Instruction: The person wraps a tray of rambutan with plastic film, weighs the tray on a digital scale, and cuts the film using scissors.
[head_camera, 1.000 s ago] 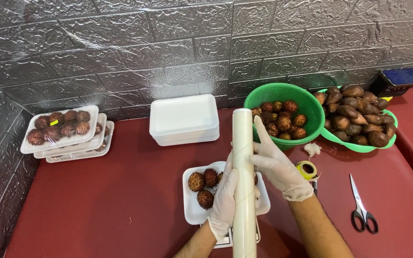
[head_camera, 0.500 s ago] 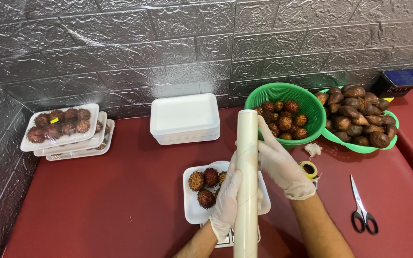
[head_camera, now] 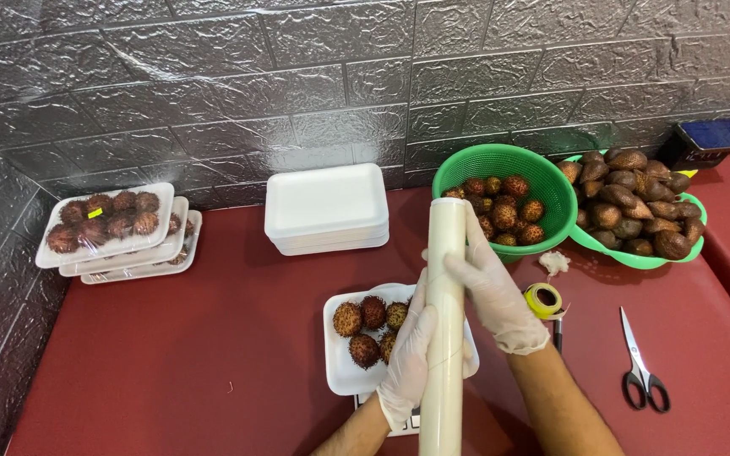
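Note:
Both my hands wear thin white gloves and grip a long roll of clear wrap (head_camera: pixel 444 279) that stands nearly upright in front of me. My left hand (head_camera: pixel 407 359) holds its lower part, and my right hand (head_camera: pixel 492 287) clasps it higher up from the right side. Just behind the roll, a white foam tray (head_camera: pixel 344 371) carries several hairy red-brown fruits (head_camera: pixel 365 325) and rests on a small scale whose edge shows below it. The roll hides the tray's right part.
A stack of blank foam trays (head_camera: pixel 325 207) stands by the grey brick wall. Wrapped fruit trays (head_camera: pixel 111 228) sit at the left. Two green baskets (head_camera: pixel 542 181) (head_camera: pixel 635 253) hold fruit at the right. Yellow tape (head_camera: pixel 542 300) and scissors (head_camera: pixel 642 363) lie on the red table.
The roll has tilted slightly and sits a little lower in view. My hands keep the same hold on it.

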